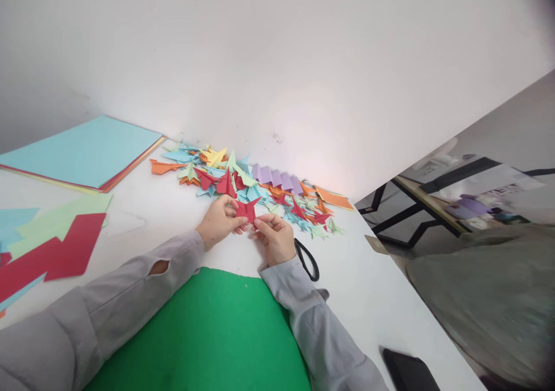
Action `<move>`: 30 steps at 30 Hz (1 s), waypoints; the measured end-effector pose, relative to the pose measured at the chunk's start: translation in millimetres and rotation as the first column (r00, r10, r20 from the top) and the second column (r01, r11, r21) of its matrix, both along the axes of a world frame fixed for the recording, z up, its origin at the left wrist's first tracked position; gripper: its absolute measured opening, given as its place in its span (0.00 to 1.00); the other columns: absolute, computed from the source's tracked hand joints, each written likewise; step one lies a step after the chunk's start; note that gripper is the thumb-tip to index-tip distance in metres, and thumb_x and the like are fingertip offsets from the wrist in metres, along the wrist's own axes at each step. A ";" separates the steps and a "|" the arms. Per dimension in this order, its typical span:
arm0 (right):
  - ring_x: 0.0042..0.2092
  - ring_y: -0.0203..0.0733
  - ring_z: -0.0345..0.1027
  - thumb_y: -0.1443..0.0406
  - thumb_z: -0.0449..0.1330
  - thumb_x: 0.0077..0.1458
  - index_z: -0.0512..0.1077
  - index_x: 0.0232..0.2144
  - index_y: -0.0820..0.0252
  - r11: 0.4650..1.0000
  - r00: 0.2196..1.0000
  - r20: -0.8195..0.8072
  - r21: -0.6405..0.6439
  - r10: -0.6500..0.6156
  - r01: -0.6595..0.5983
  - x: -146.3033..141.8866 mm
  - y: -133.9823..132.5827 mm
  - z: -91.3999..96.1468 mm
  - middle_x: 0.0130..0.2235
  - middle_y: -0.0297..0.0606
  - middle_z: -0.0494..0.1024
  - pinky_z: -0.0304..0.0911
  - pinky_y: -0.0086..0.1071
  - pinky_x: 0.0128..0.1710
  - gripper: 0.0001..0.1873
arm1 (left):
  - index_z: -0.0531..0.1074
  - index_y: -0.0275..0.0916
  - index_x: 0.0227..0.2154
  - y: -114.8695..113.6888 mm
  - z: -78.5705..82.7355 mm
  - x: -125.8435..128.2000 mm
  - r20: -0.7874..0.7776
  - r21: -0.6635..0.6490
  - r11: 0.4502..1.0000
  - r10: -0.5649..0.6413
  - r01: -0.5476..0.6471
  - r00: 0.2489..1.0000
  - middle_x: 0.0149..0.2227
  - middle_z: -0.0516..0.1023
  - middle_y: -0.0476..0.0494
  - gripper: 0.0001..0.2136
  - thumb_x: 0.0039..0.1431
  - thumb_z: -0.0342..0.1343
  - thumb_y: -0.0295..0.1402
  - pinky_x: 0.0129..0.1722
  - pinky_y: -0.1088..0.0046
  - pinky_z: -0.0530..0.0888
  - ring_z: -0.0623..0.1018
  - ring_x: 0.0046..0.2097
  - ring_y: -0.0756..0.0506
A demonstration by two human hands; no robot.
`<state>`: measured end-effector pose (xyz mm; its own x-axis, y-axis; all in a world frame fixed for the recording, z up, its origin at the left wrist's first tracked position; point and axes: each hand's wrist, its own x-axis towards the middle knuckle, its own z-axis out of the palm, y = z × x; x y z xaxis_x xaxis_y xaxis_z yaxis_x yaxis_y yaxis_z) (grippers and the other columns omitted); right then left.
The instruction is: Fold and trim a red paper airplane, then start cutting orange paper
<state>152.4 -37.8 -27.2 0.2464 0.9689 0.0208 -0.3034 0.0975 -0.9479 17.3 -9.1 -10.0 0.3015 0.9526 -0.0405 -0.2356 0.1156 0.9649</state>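
Note:
Between my two hands, above the white table, is a small red folded paper piece (pixel 247 210) with pointed tips, like an origami crane. My left hand (pixel 219 222) pinches its left side between thumb and fingers. On the lower right edge, the thumb and fingertips of my right hand (pixel 274 238) are closed on the same piece. Just beyond lies a pile of folded paper shapes (pixel 245 191) in red, blue, green, orange and yellow. A pleated purple paper strip (pixel 277 179) rests at the back of that pile.
A stack of large coloured sheets (pixel 95 151) lies at the back left. Cut red paper (pixel 80 246) and green and blue pieces are nearer. Black scissor handles (pixel 309 261) show beside my right wrist. A green sheet (pixel 208 333) lies below my arms; a black object (pixel 410 371) sits front right.

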 end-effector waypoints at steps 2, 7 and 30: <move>0.19 0.31 0.65 0.67 0.69 0.32 0.71 0.19 0.61 1.000 1.000 0.011 0.005 -0.002 0.002 0.0 -0.1 -0.5 0.16 0.29 0.73 0.62 0.22 0.15 0.10 | 0.56 0.38 0.28 0.2 0.1 -0.1 -0.004 0.004 1.000 -0.003 0.003 1.000 0.15 0.73 0.52 0.19 0.41 0.63 0.23 0.20 0.77 0.71 0.75 0.20 0.49; 0.18 0.30 0.64 0.66 0.69 0.31 0.70 0.19 0.61 1.000 0.999 0.047 0.006 -0.008 0.007 0.4 0.2 -2.2 0.16 0.28 0.72 0.62 0.23 0.15 0.11 | 0.56 0.38 0.28 1.0 0.2 0.2 -0.012 0.002 1.000 -0.002 0.002 1.000 0.16 0.72 0.53 0.18 0.42 0.62 0.22 0.20 0.76 0.72 0.75 0.20 0.48; 0.18 0.31 0.63 0.53 0.67 0.37 0.70 0.18 0.60 0.992 0.962 0.241 -0.021 0.129 -0.128 -3.0 -1.8 -1.2 0.17 0.32 0.74 0.57 0.25 0.18 0.17 | 0.57 0.38 0.29 2.4 -4.7 -1.3 -0.017 0.039 0.999 -0.007 0.008 1.000 0.15 0.72 0.54 0.18 0.40 0.63 0.24 0.20 0.77 0.71 0.73 0.18 0.51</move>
